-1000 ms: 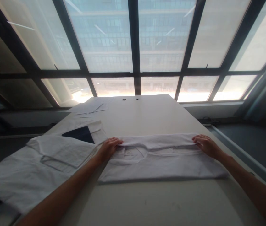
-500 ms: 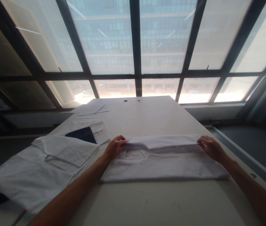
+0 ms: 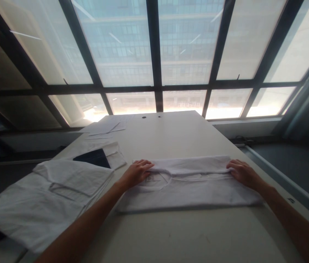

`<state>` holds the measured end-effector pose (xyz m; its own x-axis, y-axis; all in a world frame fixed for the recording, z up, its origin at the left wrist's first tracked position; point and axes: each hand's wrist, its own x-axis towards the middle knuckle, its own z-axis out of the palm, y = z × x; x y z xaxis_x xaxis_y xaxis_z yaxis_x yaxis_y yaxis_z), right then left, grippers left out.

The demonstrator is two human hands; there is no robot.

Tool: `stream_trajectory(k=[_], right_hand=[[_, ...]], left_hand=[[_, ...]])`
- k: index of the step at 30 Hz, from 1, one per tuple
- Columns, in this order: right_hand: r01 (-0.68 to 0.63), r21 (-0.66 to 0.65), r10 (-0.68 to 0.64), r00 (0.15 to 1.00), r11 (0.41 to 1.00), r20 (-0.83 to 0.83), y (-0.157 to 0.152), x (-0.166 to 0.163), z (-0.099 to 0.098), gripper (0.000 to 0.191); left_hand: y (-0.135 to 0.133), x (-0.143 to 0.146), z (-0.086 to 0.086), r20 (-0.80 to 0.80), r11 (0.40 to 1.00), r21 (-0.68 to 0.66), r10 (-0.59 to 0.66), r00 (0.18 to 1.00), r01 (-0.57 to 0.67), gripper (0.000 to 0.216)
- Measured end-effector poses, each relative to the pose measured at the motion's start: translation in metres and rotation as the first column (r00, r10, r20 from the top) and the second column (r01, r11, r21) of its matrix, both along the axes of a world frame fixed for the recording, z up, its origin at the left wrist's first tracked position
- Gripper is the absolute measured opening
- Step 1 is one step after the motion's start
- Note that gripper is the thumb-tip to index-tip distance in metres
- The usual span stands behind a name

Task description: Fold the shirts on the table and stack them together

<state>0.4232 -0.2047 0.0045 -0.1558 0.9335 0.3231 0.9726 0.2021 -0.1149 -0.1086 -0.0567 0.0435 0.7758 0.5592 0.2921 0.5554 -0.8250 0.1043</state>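
A white T-shirt (image 3: 193, 195) lies partly folded on the white table, its round collar toward the left. Its far part is turned over toward me as a long flap. My left hand (image 3: 138, 171) is closed on the flap's left end, beside the collar, with fingers on top. At the other end, my right hand (image 3: 242, 173) pinches the flap's right end between thumb and fingers. The thumb of my left hand is mostly hidden.
White garments (image 3: 69, 186) lie in a loose pile on the left, with a dark blue flat piece (image 3: 93, 158) behind them. Paper sheets (image 3: 102, 127) rest at the table's (image 3: 171, 135) far left. Large windows stand beyond.
Both hands have brought the flap's edge slightly toward me and down onto the shirt. More of the collar is covered. My view has shifted a little.
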Motion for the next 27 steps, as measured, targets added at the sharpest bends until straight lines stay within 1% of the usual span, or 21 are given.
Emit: stream_trajectory(k=[1,3,6,8,10,12,15,18,20,22,24,27], right_hand=[[-0.014,0.017,0.014,1.0,1.0,-0.008,0.0,-0.003,0.001,0.025],[-0.031,0.041,0.032,0.999,0.999,-0.015,0.001,-0.009,0.002,0.029],[-0.043,0.028,0.043,0.999,0.999,0.001,0.003,-0.017,0.002,0.022],[-0.046,0.011,0.045,0.999,0.999,0.016,0.003,-0.019,0.002,0.017],[-0.042,0.009,0.041,0.999,0.999,0.024,0.003,-0.018,0.003,0.016],[-0.039,0.017,0.038,0.999,0.999,0.015,0.002,-0.016,0.003,0.016],[-0.05,0.005,0.05,0.998,0.999,-0.023,0.002,-0.012,0.002,0.016],[-0.064,-0.034,0.062,0.997,0.997,-0.056,0.002,-0.012,0.001,0.017],[-0.066,-0.05,0.062,0.996,0.997,-0.066,0.002,-0.013,0.001,0.018],[-0.054,-0.056,0.05,0.996,0.997,-0.075,0.002,-0.014,0.0,0.02],[-0.023,-0.059,0.018,0.996,0.998,-0.085,0.002,-0.015,-0.001,0.023],[0.056,-0.037,-0.059,0.994,0.998,-0.09,0.003,-0.015,-0.003,0.029]], left_hand=[[-0.002,0.01,-0.001,-0.007,1.0,0.006,-0.023,1.0,0.024,0.039],[-0.004,0.035,-0.003,-0.019,0.996,0.0,-0.088,0.996,0.088,0.037],[-0.006,0.073,-0.01,0.004,0.986,-0.018,-0.168,0.986,0.168,0.024],[-0.006,0.089,-0.014,0.049,0.979,-0.048,-0.195,0.98,0.197,0.021],[-0.006,0.095,-0.019,0.12,0.974,-0.094,-0.193,0.974,0.204,0.023],[-0.006,0.094,-0.023,0.181,0.966,-0.142,-0.188,0.965,0.215,0.023],[-0.01,0.087,-0.025,0.191,0.955,-0.177,-0.206,0.96,0.24,0.019],[-0.017,0.089,-0.019,0.153,0.96,-0.174,-0.192,0.969,0.218,0.024],[-0.022,0.098,-0.015,0.135,0.968,-0.167,-0.167,0.977,0.189,0.03],[-0.025,0.114,-0.013,0.128,0.977,-0.153,-0.13,0.983,0.149,0.033],[-0.028,0.131,-0.017,0.113,0.985,-0.145,-0.072,0.991,0.088,0.037],[-0.031,0.152,-0.028,0.037,0.984,-0.177,0.004,0.999,0.002,0.048]])
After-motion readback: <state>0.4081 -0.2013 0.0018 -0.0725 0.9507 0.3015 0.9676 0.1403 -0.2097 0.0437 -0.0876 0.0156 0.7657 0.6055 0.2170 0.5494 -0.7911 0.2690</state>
